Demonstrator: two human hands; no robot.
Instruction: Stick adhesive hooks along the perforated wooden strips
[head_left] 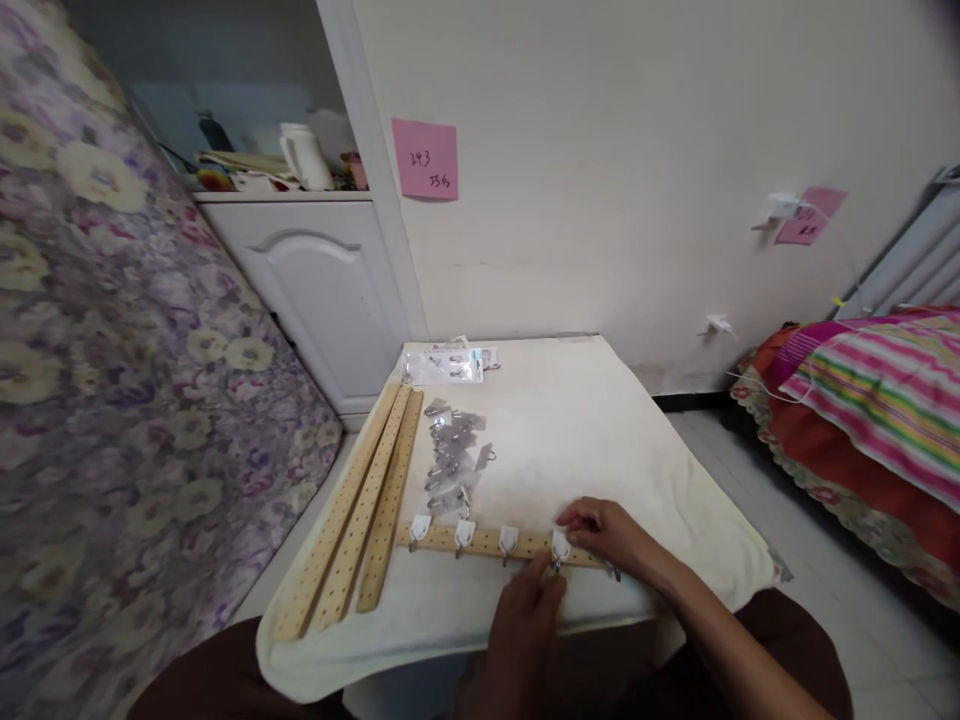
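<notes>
A perforated wooden strip [485, 543] lies crosswise near the table's front edge, with a row of white hooks on it. My right hand [607, 532] reaches in from the right, its fingers closed at the upper edge of one white hook [561, 543]. From below, my left hand [525, 605] has its fingers closed at the lower metal part of that same hook. More white hooks sit to the left: one hook [509, 540] nearest, then another hook [465, 534] and a hook [420, 528] by the strip's left end. Under my right hand, a metal hook tip [617, 573] pokes out.
Several perforated wooden strips [364, 490] lie lengthwise at the table's left. A pile of clear-backed metal hooks [452, 455] lies beside them, with packaging [442, 365] at the back. The cloth-covered table [585, 420] meets the wall; a bed [877, 400] stands right, a floral curtain [150, 400] left.
</notes>
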